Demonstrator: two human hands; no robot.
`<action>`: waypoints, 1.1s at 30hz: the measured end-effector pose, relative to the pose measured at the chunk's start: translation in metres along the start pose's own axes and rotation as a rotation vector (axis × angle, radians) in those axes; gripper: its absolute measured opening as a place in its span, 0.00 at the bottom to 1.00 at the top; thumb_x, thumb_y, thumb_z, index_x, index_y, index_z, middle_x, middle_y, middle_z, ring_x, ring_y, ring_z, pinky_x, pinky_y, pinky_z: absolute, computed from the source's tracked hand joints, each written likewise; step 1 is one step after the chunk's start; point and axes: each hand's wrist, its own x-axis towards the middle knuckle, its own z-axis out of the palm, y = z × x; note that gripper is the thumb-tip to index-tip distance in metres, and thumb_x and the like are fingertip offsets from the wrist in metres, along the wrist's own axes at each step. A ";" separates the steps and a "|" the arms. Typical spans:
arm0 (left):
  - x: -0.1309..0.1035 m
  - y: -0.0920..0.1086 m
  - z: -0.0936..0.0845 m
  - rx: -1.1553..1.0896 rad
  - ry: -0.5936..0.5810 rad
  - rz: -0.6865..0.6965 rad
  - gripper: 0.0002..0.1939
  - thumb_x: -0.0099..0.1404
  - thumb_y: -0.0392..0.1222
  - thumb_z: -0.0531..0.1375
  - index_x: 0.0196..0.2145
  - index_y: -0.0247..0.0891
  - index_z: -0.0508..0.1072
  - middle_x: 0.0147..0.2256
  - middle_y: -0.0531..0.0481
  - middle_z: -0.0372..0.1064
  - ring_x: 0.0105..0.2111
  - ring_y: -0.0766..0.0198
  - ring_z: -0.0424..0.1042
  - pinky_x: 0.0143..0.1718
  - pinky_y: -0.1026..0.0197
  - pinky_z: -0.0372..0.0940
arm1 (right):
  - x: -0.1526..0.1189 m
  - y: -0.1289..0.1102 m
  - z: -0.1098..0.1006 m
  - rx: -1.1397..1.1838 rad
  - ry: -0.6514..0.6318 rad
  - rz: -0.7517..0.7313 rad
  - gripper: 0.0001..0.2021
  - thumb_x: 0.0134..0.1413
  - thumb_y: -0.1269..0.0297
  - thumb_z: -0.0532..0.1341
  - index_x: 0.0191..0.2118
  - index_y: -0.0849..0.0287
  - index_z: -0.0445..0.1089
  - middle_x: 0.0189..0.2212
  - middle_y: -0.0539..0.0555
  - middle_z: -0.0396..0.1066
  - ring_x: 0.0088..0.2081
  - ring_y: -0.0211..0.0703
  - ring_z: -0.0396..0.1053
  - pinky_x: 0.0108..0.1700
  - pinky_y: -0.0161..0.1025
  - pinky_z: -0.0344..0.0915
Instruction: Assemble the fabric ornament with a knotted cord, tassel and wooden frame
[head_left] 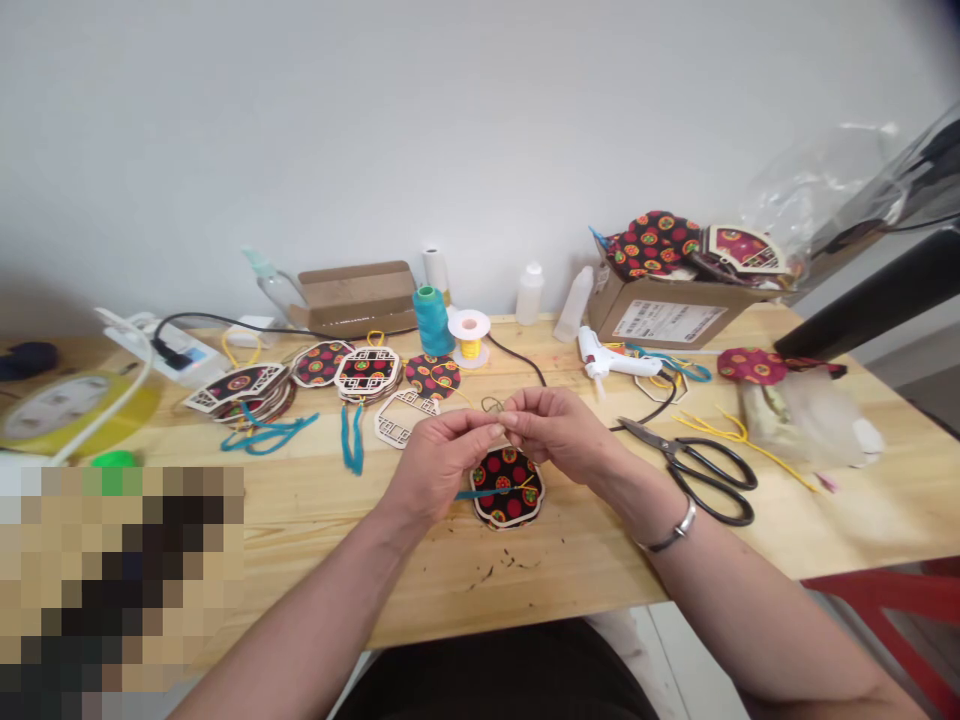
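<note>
Your left hand [439,455] and right hand [559,430] meet at the fingertips; the fingers of each are pinched closed on a thin cord [491,402], its small loop showing just beyond them. The patterned ornament [506,510] lies on the desk [420,590] below and nearer to you than your fingers, with a blue strand [480,494] across it. The black scissors [709,465] lie right of your fingers, the glue gun [611,358] farther back on that side, the teal thread spool [433,322] beyond and left
</note>
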 end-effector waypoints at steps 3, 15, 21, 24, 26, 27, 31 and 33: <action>0.000 0.000 0.001 0.000 0.018 -0.007 0.05 0.51 0.37 0.65 0.28 0.36 0.79 0.16 0.56 0.65 0.17 0.75 0.59 0.21 0.70 0.58 | 0.000 0.000 0.001 -0.005 -0.005 -0.003 0.15 0.41 0.57 0.68 0.25 0.63 0.65 0.17 0.44 0.62 0.16 0.25 0.51 0.18 0.29 0.43; 0.001 -0.003 -0.003 0.071 0.100 0.045 0.05 0.50 0.40 0.65 0.25 0.35 0.78 0.14 0.59 0.59 0.16 0.74 0.53 0.20 0.67 0.51 | 0.000 0.000 0.002 -0.124 0.034 -0.020 0.15 0.45 0.54 0.64 0.25 0.61 0.63 0.18 0.44 0.60 0.17 0.26 0.50 0.19 0.29 0.43; 0.003 -0.001 -0.004 0.073 0.137 0.056 0.05 0.50 0.40 0.66 0.25 0.36 0.77 0.15 0.60 0.57 0.17 0.75 0.52 0.20 0.68 0.50 | 0.000 -0.005 -0.004 -0.505 0.099 -0.106 0.15 0.51 0.55 0.59 0.24 0.62 0.67 0.20 0.48 0.62 0.22 0.31 0.54 0.23 0.32 0.50; 0.004 0.000 -0.004 0.069 0.164 0.070 0.05 0.50 0.40 0.66 0.25 0.36 0.77 0.14 0.60 0.56 0.17 0.75 0.51 0.20 0.68 0.49 | 0.001 -0.006 -0.011 -0.680 0.120 -0.154 0.14 0.51 0.57 0.59 0.23 0.62 0.68 0.19 0.47 0.60 0.23 0.32 0.53 0.25 0.33 0.51; 0.004 0.001 -0.004 0.075 0.180 0.084 0.05 0.50 0.40 0.66 0.24 0.36 0.77 0.14 0.60 0.56 0.17 0.75 0.50 0.19 0.68 0.49 | 0.001 -0.007 -0.013 -0.717 0.161 -0.170 0.13 0.50 0.58 0.59 0.22 0.62 0.68 0.19 0.47 0.60 0.23 0.32 0.53 0.26 0.33 0.51; 0.004 0.001 -0.004 0.083 0.189 0.090 0.05 0.50 0.40 0.66 0.24 0.36 0.76 0.14 0.60 0.56 0.17 0.75 0.50 0.19 0.68 0.48 | 0.001 -0.008 -0.013 -0.718 0.181 -0.177 0.13 0.51 0.58 0.59 0.22 0.62 0.67 0.19 0.47 0.60 0.23 0.32 0.53 0.26 0.34 0.51; 0.005 0.000 -0.004 0.112 0.237 0.095 0.06 0.50 0.41 0.66 0.24 0.35 0.76 0.14 0.60 0.56 0.17 0.75 0.50 0.19 0.68 0.46 | -0.005 -0.009 -0.006 -0.720 0.230 -0.282 0.14 0.53 0.58 0.59 0.22 0.61 0.65 0.18 0.47 0.60 0.22 0.32 0.53 0.25 0.33 0.51; 0.005 -0.001 -0.003 0.102 0.250 0.089 0.07 0.49 0.41 0.66 0.24 0.34 0.76 0.15 0.59 0.56 0.17 0.75 0.50 0.18 0.68 0.45 | -0.010 -0.007 0.001 -0.781 0.249 -0.383 0.14 0.55 0.58 0.58 0.23 0.60 0.65 0.18 0.47 0.61 0.22 0.32 0.54 0.24 0.33 0.51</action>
